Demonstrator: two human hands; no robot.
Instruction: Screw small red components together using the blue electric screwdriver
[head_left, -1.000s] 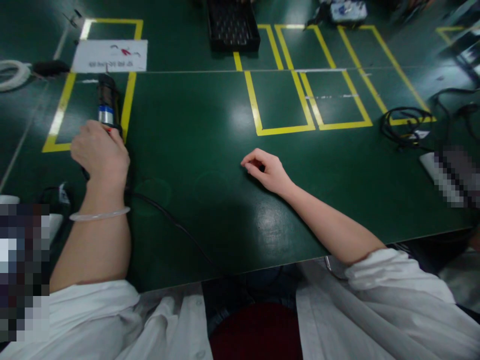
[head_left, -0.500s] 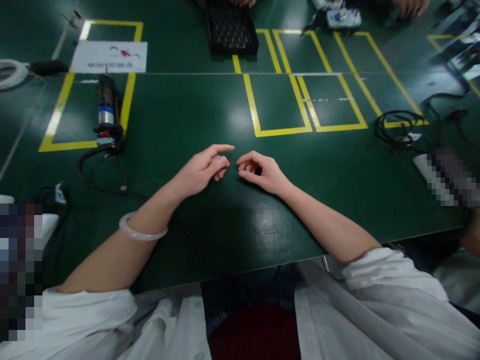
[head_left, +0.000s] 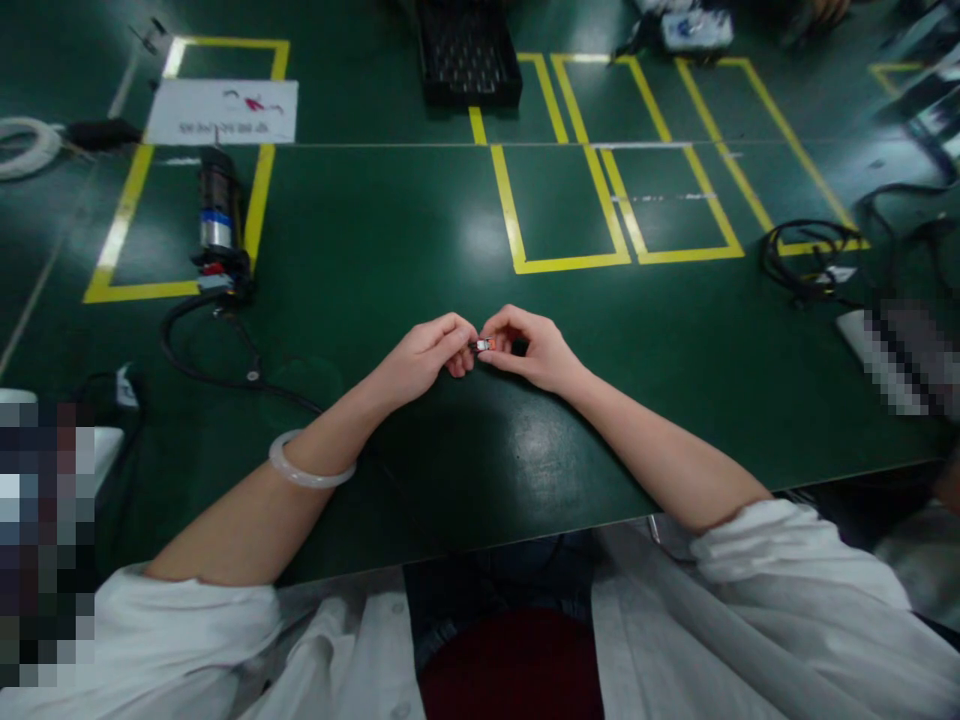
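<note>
A small orange, white and black part (head_left: 484,345) is pinched between my two hands, above the green table (head_left: 375,240). My left hand (head_left: 439,350) has its fingers closed on the black end of the part. On the orange end, the thumb and index finger of my right hand (head_left: 529,348) are pressed together. The fingertips of both hands nearly meet around it, and they hide some of the part. A white bracelet (head_left: 311,478) circles my left forearm.
A black and silver tool (head_left: 217,215) with a cable lies left, below a white sheet (head_left: 221,112). A black tray (head_left: 471,95) stands at the back. Yellow tape (head_left: 574,265) marks rectangles. Coiled black cable (head_left: 806,255) lies right; another person's hand (head_left: 829,10) shows at the back.
My left hand has moved right and a little down, and its index finger has curled in. My right hand has closed on the small part, which now shows between both hands.
</note>
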